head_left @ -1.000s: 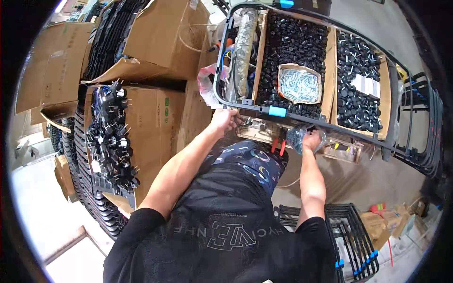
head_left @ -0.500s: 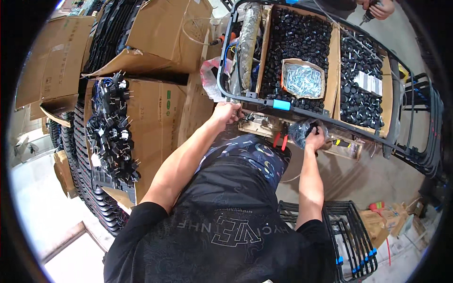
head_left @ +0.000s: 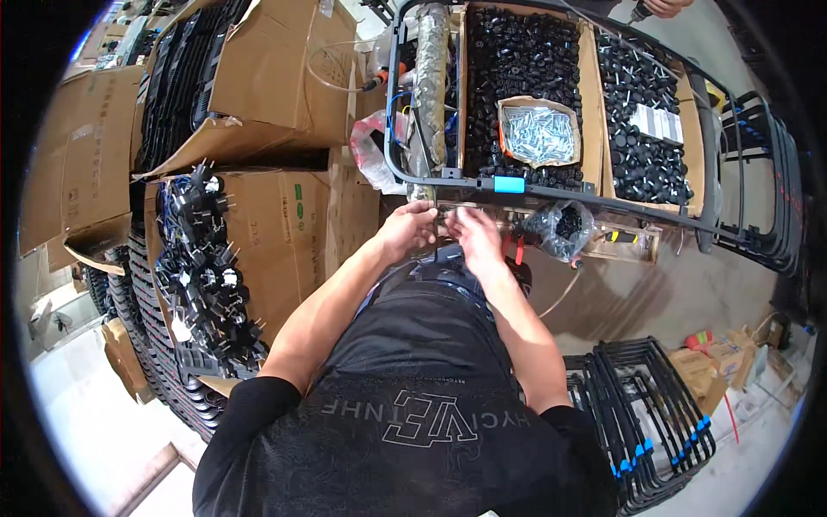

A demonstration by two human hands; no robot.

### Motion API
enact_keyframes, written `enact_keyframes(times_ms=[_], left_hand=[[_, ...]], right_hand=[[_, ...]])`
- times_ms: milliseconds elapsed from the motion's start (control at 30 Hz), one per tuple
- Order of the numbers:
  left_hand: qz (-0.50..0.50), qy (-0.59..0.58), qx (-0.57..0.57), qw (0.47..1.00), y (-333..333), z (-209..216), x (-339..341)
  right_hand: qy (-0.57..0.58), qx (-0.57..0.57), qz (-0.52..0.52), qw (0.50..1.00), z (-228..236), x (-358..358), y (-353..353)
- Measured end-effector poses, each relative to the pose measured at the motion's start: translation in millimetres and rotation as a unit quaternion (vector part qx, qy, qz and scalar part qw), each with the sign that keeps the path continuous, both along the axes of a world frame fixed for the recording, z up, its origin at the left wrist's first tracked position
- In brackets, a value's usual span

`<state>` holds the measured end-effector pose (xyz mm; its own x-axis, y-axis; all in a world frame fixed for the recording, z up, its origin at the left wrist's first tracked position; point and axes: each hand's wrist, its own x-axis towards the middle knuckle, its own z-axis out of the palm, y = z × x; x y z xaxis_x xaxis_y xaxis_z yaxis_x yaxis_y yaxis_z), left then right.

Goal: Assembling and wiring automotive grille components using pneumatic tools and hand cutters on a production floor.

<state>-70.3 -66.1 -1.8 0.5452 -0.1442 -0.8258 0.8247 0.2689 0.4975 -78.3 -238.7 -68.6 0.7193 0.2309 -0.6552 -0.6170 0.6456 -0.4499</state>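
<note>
My left hand (head_left: 407, 233) pinches a thin black rod (head_left: 436, 194), which stands up in front of the black tubular metal frame (head_left: 560, 192). Close beside it, my right hand (head_left: 475, 239) has its fingers drawn together near the rod. Whatever those fingers hold is hidden and slightly blurred. A clear plastic bag (head_left: 562, 231) of small black parts hangs at the frame's near side, right of my right hand. Red-handled pliers (head_left: 519, 250) show between that bag and my right hand.
Beyond the frame are a carton of black caps (head_left: 517, 65), a packet of screws (head_left: 540, 133) and black screw-in feet (head_left: 642, 172). Cartons with plug cables (head_left: 202, 267) stand left. Black frames (head_left: 646, 405) are stacked at lower right. Another person's hand (head_left: 665, 7) holds a tool at top right.
My right hand has left the plastic bag and moved left beside my left hand. A thin black rod now shows at my left hand. The view has shifted slightly.
</note>
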Motion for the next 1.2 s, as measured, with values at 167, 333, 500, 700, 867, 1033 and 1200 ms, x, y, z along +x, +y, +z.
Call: enact_keyframes(times_ms=[167,333,500,700,867,1033,1200], left_hand=[[0.004,-0.005,-0.015,1.0,9,-9,-4],[-0.006,0.0,-0.004,1.0,12,-12,-3],[-0.045,0.003,0.045,0.998,14,-7,5],[-0.231,-0.076,0.22,0.945,16,2,20],[-0.259,-0.182,0.257,0.913,23,-7,27],[-0.075,-0.123,0.091,0.985,24,-23,22],[-0.063,-0.138,0.114,0.982,13,-16,19]], right_hand=[[-0.009,-0.039,0.07,0.997,5,-7,28],[-0.042,-0.087,0.075,0.992,0,-8,37],[-0.068,-0.042,0.065,0.995,24,-10,36],[-0.104,-0.106,0.103,0.984,17,-11,34],[-0.105,-0.131,0.119,0.979,21,-12,34],[-0.065,-0.15,0.088,0.983,17,-15,39],[-0.046,-0.167,0.071,0.982,24,-15,38]])
